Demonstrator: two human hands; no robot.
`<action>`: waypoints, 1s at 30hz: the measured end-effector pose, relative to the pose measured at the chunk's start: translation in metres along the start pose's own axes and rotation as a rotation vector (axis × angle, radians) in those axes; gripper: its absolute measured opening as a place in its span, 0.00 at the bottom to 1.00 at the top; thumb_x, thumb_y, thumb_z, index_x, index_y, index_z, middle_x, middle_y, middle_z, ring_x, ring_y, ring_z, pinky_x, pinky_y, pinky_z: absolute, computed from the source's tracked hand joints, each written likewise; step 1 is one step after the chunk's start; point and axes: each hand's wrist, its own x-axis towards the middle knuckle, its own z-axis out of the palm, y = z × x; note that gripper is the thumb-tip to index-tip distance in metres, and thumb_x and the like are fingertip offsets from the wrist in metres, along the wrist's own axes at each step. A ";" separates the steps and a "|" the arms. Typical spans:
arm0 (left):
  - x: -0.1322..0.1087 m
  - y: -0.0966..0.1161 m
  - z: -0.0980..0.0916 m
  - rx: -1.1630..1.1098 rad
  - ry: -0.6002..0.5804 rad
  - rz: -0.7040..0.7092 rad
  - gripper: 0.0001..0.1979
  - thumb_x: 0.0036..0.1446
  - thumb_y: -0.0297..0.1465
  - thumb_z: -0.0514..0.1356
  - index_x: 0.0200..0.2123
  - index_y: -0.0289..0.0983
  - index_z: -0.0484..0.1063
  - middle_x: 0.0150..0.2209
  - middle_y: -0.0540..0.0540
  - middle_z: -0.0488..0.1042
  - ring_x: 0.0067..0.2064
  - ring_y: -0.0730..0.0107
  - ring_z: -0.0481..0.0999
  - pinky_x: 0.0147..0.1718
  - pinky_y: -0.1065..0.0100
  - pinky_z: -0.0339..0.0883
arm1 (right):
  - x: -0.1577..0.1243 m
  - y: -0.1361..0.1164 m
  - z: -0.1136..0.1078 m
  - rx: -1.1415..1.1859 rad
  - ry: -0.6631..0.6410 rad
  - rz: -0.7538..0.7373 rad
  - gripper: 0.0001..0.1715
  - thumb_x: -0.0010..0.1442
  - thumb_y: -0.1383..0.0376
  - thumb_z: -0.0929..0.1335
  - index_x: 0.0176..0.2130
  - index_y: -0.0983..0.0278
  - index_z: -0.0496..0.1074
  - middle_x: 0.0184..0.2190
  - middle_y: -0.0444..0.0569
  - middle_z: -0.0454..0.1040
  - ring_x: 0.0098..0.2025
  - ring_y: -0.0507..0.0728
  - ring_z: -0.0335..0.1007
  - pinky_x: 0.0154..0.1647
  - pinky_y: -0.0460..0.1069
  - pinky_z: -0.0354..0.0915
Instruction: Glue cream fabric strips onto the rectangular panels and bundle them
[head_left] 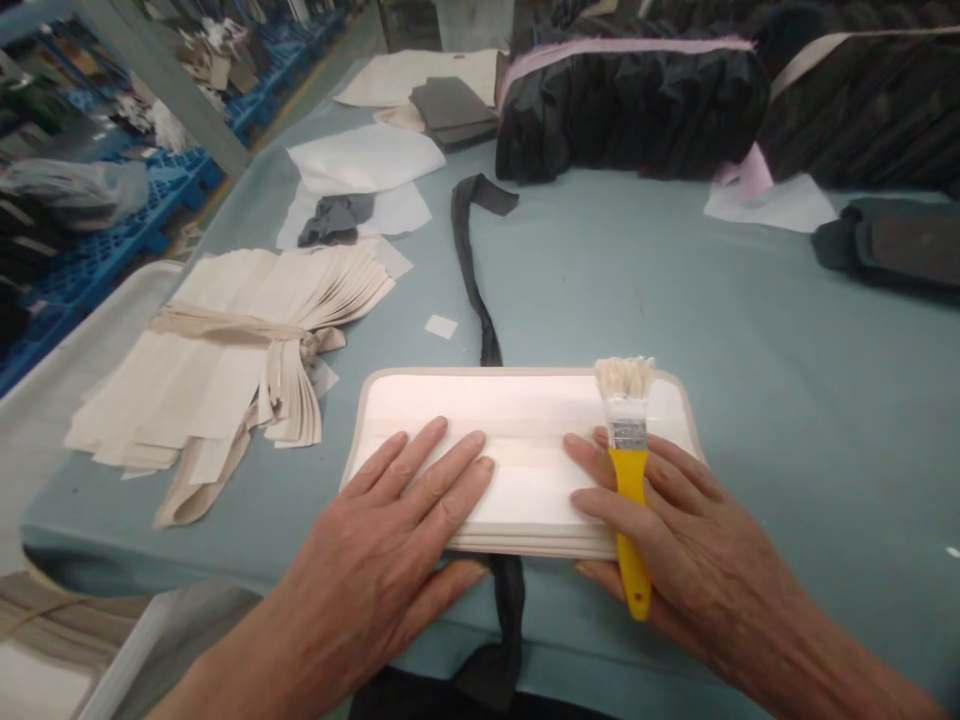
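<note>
A stack of white rectangular panels [525, 400] with beige edges and rounded far corners lies in front of me, on top of a black fabric strip [474, 262]. My left hand [409, 510] rests flat on the stack's left half, fingers spread and thumb at the near edge. On the right half, the fingers of my right hand [667, 510] press the top panel. Tucked between those fingers is a paintbrush [632, 490] with a yellow handle, metal ferrule and pale bristles pointing away from me. Its bristles reach the stack's far edge.
A tied bundle of cream strips [217, 350] lies left on the blue-green table cover [637, 270]. White sheets [367, 160] and dark grey pieces [454, 108] sit farther back. Bundled black fabric pieces [630, 115] line the far side; a dark folded bundle [892, 245] lies right.
</note>
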 end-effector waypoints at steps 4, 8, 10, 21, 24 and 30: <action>-0.015 -0.009 0.001 -0.014 0.008 -0.032 0.25 0.75 0.39 0.52 0.69 0.34 0.65 0.72 0.43 0.66 0.75 0.50 0.59 0.76 0.54 0.47 | 0.001 0.000 -0.003 -0.024 -0.024 -0.018 0.08 0.75 0.61 0.64 0.51 0.61 0.68 0.60 0.62 0.78 0.58 0.67 0.76 0.60 0.63 0.67; -0.030 -0.015 0.004 -0.064 0.035 -0.097 0.25 0.73 0.37 0.54 0.69 0.36 0.64 0.72 0.42 0.66 0.77 0.55 0.56 0.78 0.57 0.41 | 0.001 0.001 -0.006 -0.018 -0.043 0.000 0.07 0.74 0.63 0.65 0.51 0.60 0.68 0.61 0.61 0.78 0.61 0.66 0.75 0.63 0.64 0.68; -0.038 -0.018 0.006 -0.078 0.036 -0.125 0.26 0.73 0.37 0.54 0.70 0.37 0.62 0.73 0.40 0.66 0.77 0.55 0.57 0.78 0.56 0.43 | -0.001 0.001 -0.006 0.001 -0.063 0.005 0.08 0.73 0.64 0.66 0.52 0.60 0.68 0.62 0.60 0.77 0.63 0.66 0.73 0.64 0.64 0.68; -0.053 -0.023 0.013 -0.180 0.094 -0.184 0.26 0.73 0.32 0.55 0.71 0.37 0.58 0.74 0.36 0.63 0.77 0.55 0.56 0.76 0.53 0.51 | -0.005 0.000 -0.006 0.000 -0.096 -0.001 0.09 0.73 0.65 0.67 0.53 0.63 0.68 0.64 0.65 0.74 0.70 0.68 0.66 0.66 0.65 0.65; -0.054 -0.022 0.014 -0.197 0.098 -0.199 0.27 0.73 0.32 0.55 0.72 0.39 0.56 0.73 0.36 0.63 0.76 0.53 0.59 0.74 0.50 0.57 | -0.005 0.001 -0.005 -0.008 -0.094 -0.004 0.09 0.73 0.65 0.67 0.52 0.63 0.68 0.64 0.65 0.74 0.69 0.68 0.67 0.66 0.65 0.65; -0.046 -0.021 0.008 -0.248 0.141 -0.214 0.22 0.73 0.29 0.55 0.67 0.35 0.62 0.70 0.35 0.67 0.75 0.54 0.60 0.75 0.52 0.53 | -0.005 0.002 -0.005 -0.006 -0.098 0.002 0.12 0.72 0.65 0.68 0.54 0.61 0.68 0.64 0.64 0.74 0.65 0.70 0.71 0.62 0.68 0.70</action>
